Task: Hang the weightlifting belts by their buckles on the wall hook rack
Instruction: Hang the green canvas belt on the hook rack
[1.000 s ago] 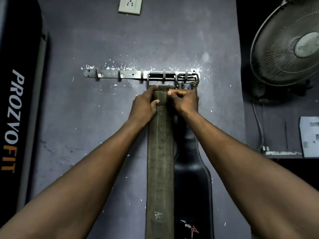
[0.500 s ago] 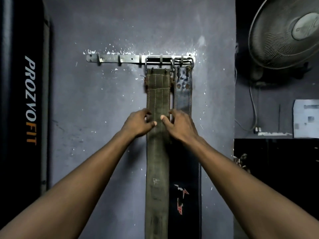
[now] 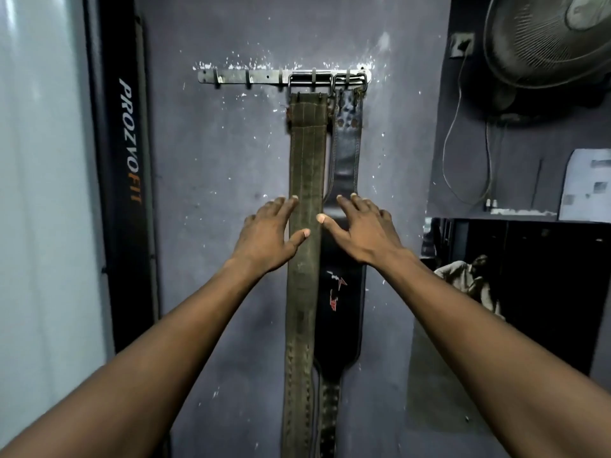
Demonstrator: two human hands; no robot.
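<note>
A: What are the fingers doing?

B: The fingers point(image 3: 358, 201) of the right hand point(image 3: 360, 231) are spread wide and hold nothing. Those of the left hand point(image 3: 266, 238) are also splayed and empty. The left thumb lies over the edge of the olive-green stitched canvas weightlifting belt point(image 3: 305, 180), but whether it touches the belt I cannot tell.

A: Why held like that?

B: My guess is they flank the belt to check that it hangs straight, or they are letting it go.

A: And where is that belt?

B: It hangs flat against the wall from the long grey metal hook rack point(image 3: 251, 76). Its rectangular steel buckle point(image 3: 310, 82) is looped over a hook right of the rack's middle. The black leather belt with the red logo point(image 3: 345, 153) hangs just beside it from the rack's right end, and the two edges look to overlap slightly.

A: So the hanging is done?

B: For these two, apparently.

A: Any room left?

B: The rack's left hooks are bare, with open wall below them. Further left of the rack stands a black upright panel with white and orange lettering point(image 3: 127, 180). Well to the rack's right, a wire-caged fan point(image 3: 549, 38) and a dangling cord point(image 3: 456, 133) crowd that side.
</note>
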